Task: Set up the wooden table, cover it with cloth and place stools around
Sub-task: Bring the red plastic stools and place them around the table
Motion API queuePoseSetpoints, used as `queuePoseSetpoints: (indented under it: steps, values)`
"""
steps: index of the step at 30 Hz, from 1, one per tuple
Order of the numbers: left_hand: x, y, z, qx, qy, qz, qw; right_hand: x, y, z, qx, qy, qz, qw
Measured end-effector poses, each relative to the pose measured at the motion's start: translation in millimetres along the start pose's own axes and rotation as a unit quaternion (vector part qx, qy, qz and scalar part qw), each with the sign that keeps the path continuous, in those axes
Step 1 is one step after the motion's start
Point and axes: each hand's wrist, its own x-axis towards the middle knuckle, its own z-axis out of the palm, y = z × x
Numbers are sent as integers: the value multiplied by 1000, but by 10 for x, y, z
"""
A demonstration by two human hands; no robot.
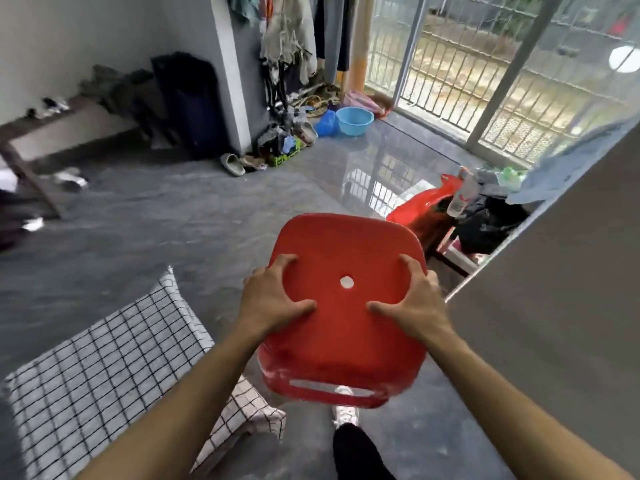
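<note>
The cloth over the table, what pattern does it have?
The cloth is white with a grid of thin dark lines, a windowpane check. The head view, the only one, shows it at lower left.

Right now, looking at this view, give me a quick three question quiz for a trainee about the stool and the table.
1. True or false: both hands grip the red stool by its seat.
2. Which covers the table? A) checked cloth B) blue towel C) nothing
3. Fill in: a second red stool stands to the ____ of the carried one.

Key:
1. True: left hand and right hand curl round the seat's sides.
2. A
3. Right, further back.
</note>
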Motion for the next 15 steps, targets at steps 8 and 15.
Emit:
queuePoseSetpoints:
  steps: [8, 15]
  values:
    - [819, -368, 189, -57, 42, -130, 989, 1321, -274, 541, -1, -71, -62, 996]
    - [1230, -1105, 568, -63, 92, -205, 972, 2094, -538, 1390, -62, -132, -117, 982]
